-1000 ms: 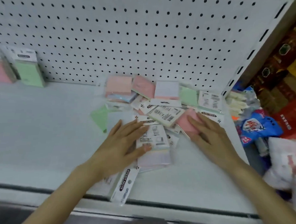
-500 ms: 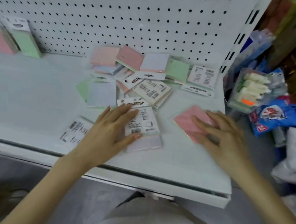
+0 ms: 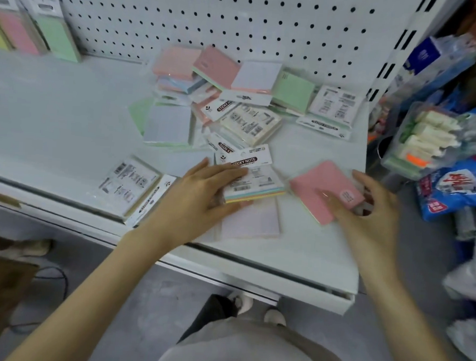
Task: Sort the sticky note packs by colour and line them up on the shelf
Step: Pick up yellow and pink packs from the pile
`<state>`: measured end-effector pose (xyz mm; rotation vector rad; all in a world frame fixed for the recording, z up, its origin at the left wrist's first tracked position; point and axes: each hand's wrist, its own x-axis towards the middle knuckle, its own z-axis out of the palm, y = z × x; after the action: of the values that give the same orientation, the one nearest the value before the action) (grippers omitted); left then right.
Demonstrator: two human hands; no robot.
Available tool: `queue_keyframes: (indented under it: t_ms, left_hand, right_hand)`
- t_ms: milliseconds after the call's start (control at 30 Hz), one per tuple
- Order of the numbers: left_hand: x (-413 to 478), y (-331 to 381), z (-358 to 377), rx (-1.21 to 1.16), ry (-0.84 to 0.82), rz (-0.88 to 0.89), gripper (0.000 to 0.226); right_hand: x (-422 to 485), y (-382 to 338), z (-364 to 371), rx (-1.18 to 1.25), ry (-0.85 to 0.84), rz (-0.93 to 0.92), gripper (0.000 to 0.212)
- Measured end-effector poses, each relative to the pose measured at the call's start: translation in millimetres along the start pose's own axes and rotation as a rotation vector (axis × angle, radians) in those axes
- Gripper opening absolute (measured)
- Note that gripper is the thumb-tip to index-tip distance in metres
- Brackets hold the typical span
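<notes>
On the white shelf [image 3: 55, 115], near its front right corner, each hand works on a separate sticky note pack.

Changes from the frame half a second earlier:
- The left hand [image 3: 200, 197] no longer lies flat. It now grips the label-up multicolour pack [image 3: 254, 181], which has its near edge raised and exposes its coloured layers.
- The lavender pack [image 3: 249, 222] beneath it is now largely uncovered and lies flat on the shelf.
- The right hand [image 3: 367, 214] has changed from pressing flat to grasping the pink pack [image 3: 324, 190], which now sits tilted.

Hand state:
- Left hand: fingers extend across the top label, and the thumb closes against the near edge.
- Right hand: the thumb lies across the pink face, and the fingers curl round the far right edge. Whether the pack is clear of the shelf cannot be determined.

The unsorted pile [image 3: 235, 103] lies against the pegboard [image 3: 239, 20]. An upright pink pack [image 3: 16, 28] and an upright green pack [image 3: 57, 33] stand at the rear left, well apart from the pile.
</notes>
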<state>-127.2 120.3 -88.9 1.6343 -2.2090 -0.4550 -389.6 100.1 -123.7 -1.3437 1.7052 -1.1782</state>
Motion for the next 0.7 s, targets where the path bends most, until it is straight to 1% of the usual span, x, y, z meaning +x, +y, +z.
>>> queue_keyframes:
  t_ms: [100,167,200,267,300,333,400,433,467,500,600,633,700]
  left_hand:
    - [1.2,3.8,-0.6,-0.043,0.028,-0.008,0.076]
    - [3.2,7.7,-3.1,-0.114,0.067,-0.036,0.069]
    - [3.8,10.1,-4.3,-0.169,0.102,-0.076,0.059]
    - [7.9,17.2,-7.3,-0.279,0.207,-0.183,0.022]
    - [10.8,20.3,-8.5,-0.329,0.257,-0.228,0.022]
    - [13.6,21.8,-9.1,-0.375,0.292,-0.267,0.029]
    - [19.6,22.7,-10.6,-0.455,0.342,-0.334,0.032]
    - [22.8,23.6,-12.0,-0.494,0.369,-0.348,0.044]
    - [25.4,24.9,-14.3,-0.559,0.397,-0.373,0.050]
    - [27.5,27.4,-16.7,-0.644,0.434,-0.395,0.047]
    - [27.4,39.3,-24.0,-0.881,0.526,-0.459,0.015]
    - [25.5,45.1,-26.8,-0.949,0.538,-0.487,0.010]
    - [18.1,54.8,-30.4,-1.089,0.575,-0.519,0.015]
  right_hand:
    - [-1.8,-4.0,-2.4,0.008,0.027,0.019,0.055]
    - [-0.5,-4.7,-3.7,0.003,0.035,0.021,0.051]
    - [1.0,-3.6,-4.9,-0.002,0.034,0.025,0.049]
    - [4.6,-1.7,-9.0,0.004,0.015,0.028,0.047]
    - [6.5,-1.1,-11.9,0.010,-0.002,0.035,0.047]
    - [8.1,-0.3,-15.3,0.017,-0.021,0.047,0.047]
    - [9.3,-1.7,-22.7,0.065,-0.067,0.089,0.047]
    - [9.6,-2.3,-26.1,0.098,-0.090,0.110,0.046]
    - [10.0,-2.2,-29.5,0.123,-0.111,0.127,0.045]
    - [10.5,-2.2,-32.8,0.141,-0.129,0.144,0.043]
    - [11.7,-5.3,-43.0,0.217,-0.188,0.193,0.032]
    - [11.6,-7.4,-45.9,0.239,-0.202,0.208,0.026]
    - [9.6,-14.6,-50.5,0.301,-0.223,0.232,0.017]
